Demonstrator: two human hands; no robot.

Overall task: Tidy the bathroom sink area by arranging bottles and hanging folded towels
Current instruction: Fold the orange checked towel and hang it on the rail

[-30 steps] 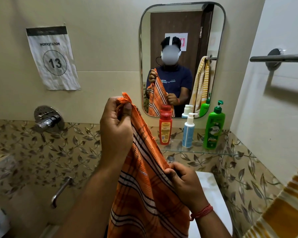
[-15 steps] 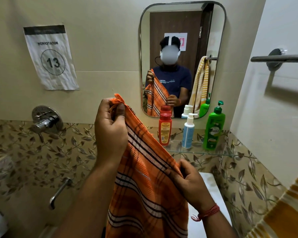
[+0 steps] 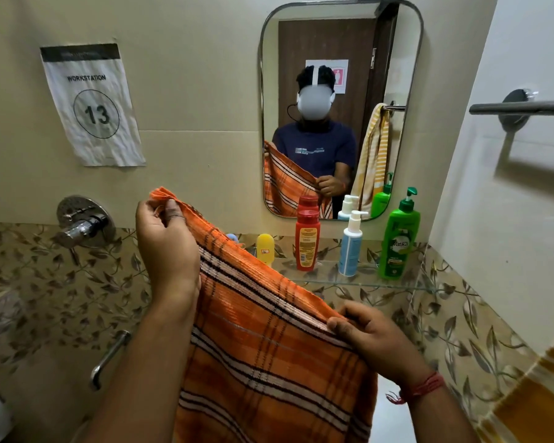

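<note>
The left hand (image 3: 165, 238) pinches one top corner of the orange striped towel (image 3: 269, 353) and holds it up high. The right hand (image 3: 370, 335) pinches the top edge lower down, so the towel hangs between them and slopes down to the right. Behind the right hand, a glass shelf (image 3: 365, 284) holds 4 bottles in a row: a small yellow bottle (image 3: 265, 249), a red bottle (image 3: 307, 239), a white and blue pump bottle (image 3: 351, 247) and a green pump bottle (image 3: 397, 239) that says "Vatika". Far above the right hand is a bare metal towel bar (image 3: 522, 107). Above the left hand, a paper sign (image 3: 92, 105) says "WORKSTATION 13". A yellow striped towel (image 3: 531, 398) hangs just to the right of the right hand.
</note>
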